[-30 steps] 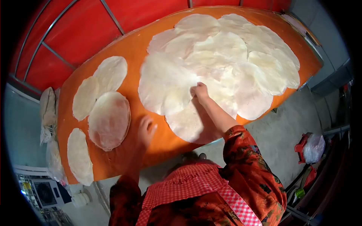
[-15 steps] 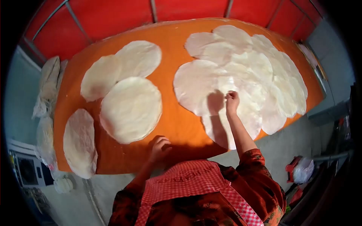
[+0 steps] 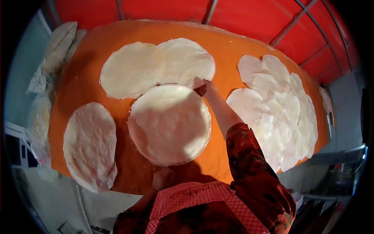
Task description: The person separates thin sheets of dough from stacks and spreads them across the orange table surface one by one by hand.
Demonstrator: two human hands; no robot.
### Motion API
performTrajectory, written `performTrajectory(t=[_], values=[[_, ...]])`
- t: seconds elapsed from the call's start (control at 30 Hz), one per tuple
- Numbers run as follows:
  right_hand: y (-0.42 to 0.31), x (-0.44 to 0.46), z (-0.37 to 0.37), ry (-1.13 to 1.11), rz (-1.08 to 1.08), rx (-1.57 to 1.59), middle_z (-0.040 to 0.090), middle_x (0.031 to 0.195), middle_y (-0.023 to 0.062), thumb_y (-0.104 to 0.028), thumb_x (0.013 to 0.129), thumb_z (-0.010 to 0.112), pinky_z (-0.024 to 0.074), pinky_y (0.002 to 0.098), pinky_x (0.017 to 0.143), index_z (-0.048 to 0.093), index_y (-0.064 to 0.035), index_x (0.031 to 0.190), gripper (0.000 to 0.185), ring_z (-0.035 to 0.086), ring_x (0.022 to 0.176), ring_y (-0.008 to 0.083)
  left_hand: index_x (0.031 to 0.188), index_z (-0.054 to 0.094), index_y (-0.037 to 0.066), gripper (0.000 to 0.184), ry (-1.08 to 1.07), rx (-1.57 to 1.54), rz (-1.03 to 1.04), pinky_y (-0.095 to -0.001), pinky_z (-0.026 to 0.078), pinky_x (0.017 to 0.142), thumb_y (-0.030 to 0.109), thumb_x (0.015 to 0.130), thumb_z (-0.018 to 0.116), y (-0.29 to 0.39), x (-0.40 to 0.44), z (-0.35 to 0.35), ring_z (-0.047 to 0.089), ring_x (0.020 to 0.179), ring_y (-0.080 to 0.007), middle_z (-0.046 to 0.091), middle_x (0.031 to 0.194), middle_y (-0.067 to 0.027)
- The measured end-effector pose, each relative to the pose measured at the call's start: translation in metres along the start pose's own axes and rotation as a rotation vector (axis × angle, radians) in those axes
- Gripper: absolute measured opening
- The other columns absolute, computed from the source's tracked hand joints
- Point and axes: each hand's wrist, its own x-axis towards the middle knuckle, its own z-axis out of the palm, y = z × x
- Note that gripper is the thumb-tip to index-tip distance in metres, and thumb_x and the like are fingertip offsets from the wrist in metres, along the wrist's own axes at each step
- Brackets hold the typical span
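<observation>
A stack of round, thin dough sheets [image 3: 167, 128] lies on the orange tabletop in front of me. My right hand [image 3: 202, 89] is at the stack's upper right edge, beside a thin dough sheet [image 3: 187, 60] behind it. Its fingers are curled together in shadow; whether they pinch a dough edge is hidden. Close to the table's front edge, below the stack, is my left hand [image 3: 163, 178], dim and smeared, its fingers unclear. Another dough sheet [image 3: 130, 70] overlaps the one at the back. Off to the left a single oval sheet [image 3: 90, 144] reaches the front edge.
Many overlapping dough sheets [image 3: 278, 113] cover the right side of the orange table [image 3: 222, 50]. Plastic-wrapped bundles [image 3: 50, 74] line its left side. Red panels [image 3: 249, 17] with metal bars stand behind it.
My right hand has moved left from the overlapping sheets to the round stack's edge. The view has swung left. My left hand is now lower and dimmer, below the stack.
</observation>
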Motion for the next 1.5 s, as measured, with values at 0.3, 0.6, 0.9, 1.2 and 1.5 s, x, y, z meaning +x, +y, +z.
performTrajectory(t=[0.3, 0.6, 0.9, 1.2, 1.5], values=[[-0.037, -0.009, 0.049, -0.087, -0.375, -0.236, 0.06, 0.107, 0.0092, -0.015, 0.08, 0.063, 0.0562, 0.0421, 0.075, 0.052, -0.0061, 0.117, 0.04, 0.062, 0.095, 0.0261, 0.081, 0.058, 0.005, 0.013, 0.033, -0.053, -0.003, -0.0393, 0.049, 0.054, 0.003, 0.074, 0.069, -0.002, 0.007, -0.003, 0.059, 0.064, -0.0319, 0.058, 0.075, -0.0126], [-0.184, -0.216, 0.195, -0.35, -1.248, -1.205, 0.066, 0.082, 0.013, -0.008, 0.076, 0.064, 0.0516, 0.0342, 0.069, 0.063, 0.0033, 0.1, 0.027, 0.064, 0.074, 0.0203, 0.088, 0.058, 0.005, 0.012, 0.188, -0.24, -0.063, -0.0339, 0.048, 0.053, 0.005, 0.08, 0.067, 0.003, 0.006, -0.004, 0.06, 0.062, -0.0247, 0.061, 0.077, -0.0094], [0.054, -0.338, 0.063, -0.833, -0.948, -1.691, 0.058, 0.115, 0.0203, -0.011, 0.074, 0.068, 0.0472, 0.0389, 0.093, 0.058, -0.0034, 0.108, 0.036, 0.054, 0.111, 0.0356, 0.149, 0.023, 0.014, 0.086, 0.305, -1.706, -0.272, -0.0495, 0.035, 0.105, 0.073, 0.087, 0.037, 0.04, 0.106, -0.055, 0.036, 0.133, -0.0312, 0.036, 0.145, -0.0089], [0.09, -0.302, -0.013, -0.982, -0.657, -1.408, 0.05, 0.133, 0.0165, -0.037, 0.081, 0.071, 0.0353, 0.0396, 0.107, 0.054, -0.0106, 0.118, 0.049, 0.043, 0.127, 0.0345, 0.15, 0.016, 0.011, 0.091, 0.232, -1.8, -0.246, -0.0453, 0.028, 0.111, 0.076, 0.087, 0.029, 0.047, 0.094, -0.048, 0.029, 0.138, -0.0277, 0.026, 0.152, -0.0083], [0.087, -0.29, -0.016, -1.079, -0.756, -1.289, 0.061, 0.116, 0.0168, -0.027, 0.086, 0.067, 0.0453, 0.0365, 0.096, 0.057, -0.006, 0.119, 0.041, 0.057, 0.109, 0.0335, 0.149, 0.019, 0.011, 0.069, 0.216, -1.519, -0.202, -0.0476, 0.033, 0.108, 0.035, 0.092, 0.048, 0.036, 0.086, -0.044, 0.037, 0.133, -0.0291, 0.035, 0.145, -0.0126]])
